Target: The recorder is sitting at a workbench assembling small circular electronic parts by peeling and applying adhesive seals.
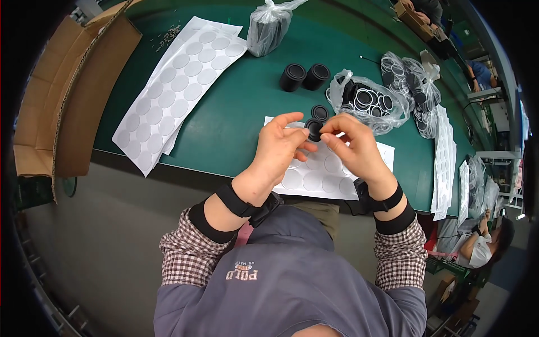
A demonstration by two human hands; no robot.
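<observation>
Between my two hands is a small black round cap (pixel 314 130) with a raised rim. My left hand (pixel 281 145) grips its left side with thumb and fingers. My right hand (pixel 352 140) has thumb and forefinger closed at its right edge. Just beyond the cap stands a second black round piece (pixel 320 113). Under my hands lies a white sheet of round stickers (pixel 314 178), partly hidden by them. Farther off, two black cylindrical jars (pixel 292 77) stand side by side on the green table (pixel 236 121).
Right of the jars lies an open clear bag (pixel 396 115) of black discs and white rings. More filled bags (pixel 412 84) sit behind it. Sticker sheets (pixel 182 84) spread at left, beside an open cardboard box (pixel 92 92). A tied bag (pixel 269 31) stands at the back. Co-workers appear at right.
</observation>
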